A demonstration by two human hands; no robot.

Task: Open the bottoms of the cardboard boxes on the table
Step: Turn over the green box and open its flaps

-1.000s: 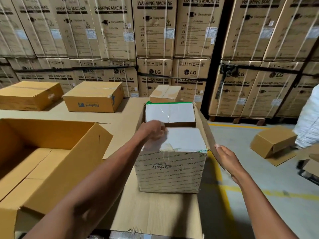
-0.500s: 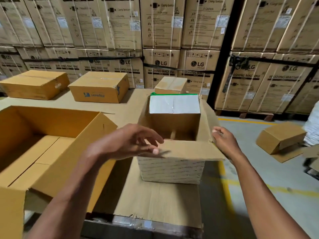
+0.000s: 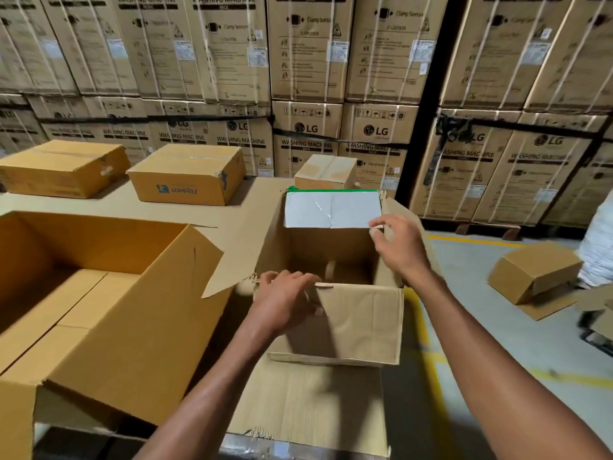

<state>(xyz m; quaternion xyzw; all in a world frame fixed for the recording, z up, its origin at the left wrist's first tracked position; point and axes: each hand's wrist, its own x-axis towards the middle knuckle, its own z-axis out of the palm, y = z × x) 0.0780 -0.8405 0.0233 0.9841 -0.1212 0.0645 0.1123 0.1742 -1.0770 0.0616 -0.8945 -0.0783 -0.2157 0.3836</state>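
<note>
A small cardboard box (image 3: 335, 257) stands in front of me on the table, its upper side open. Its near flap (image 3: 361, 320) is folded down toward me, brown side up. Its far flap (image 3: 331, 209), white with a green edge, still lies partly over the opening. My left hand (image 3: 285, 303) rests on the near rim, fingers curled over the left end of the near flap. My right hand (image 3: 401, 244) pinches the right corner of the white far flap. The side flaps stand out left and right.
A large open yellow-brown box (image 3: 99, 293) sits at my left. Closed boxes (image 3: 185, 174) stand farther back on the cardboard-covered table (image 3: 205, 214), and a small one (image 3: 326, 172) behind the open box. Stacked washing machine cartons (image 3: 308, 71) form the back wall. A box (image 3: 534, 273) lies on the floor at right.
The near flap has swung from flat over the box to hanging down toward me. My right hand moved from the right side flap to the far white flap's corner.
</note>
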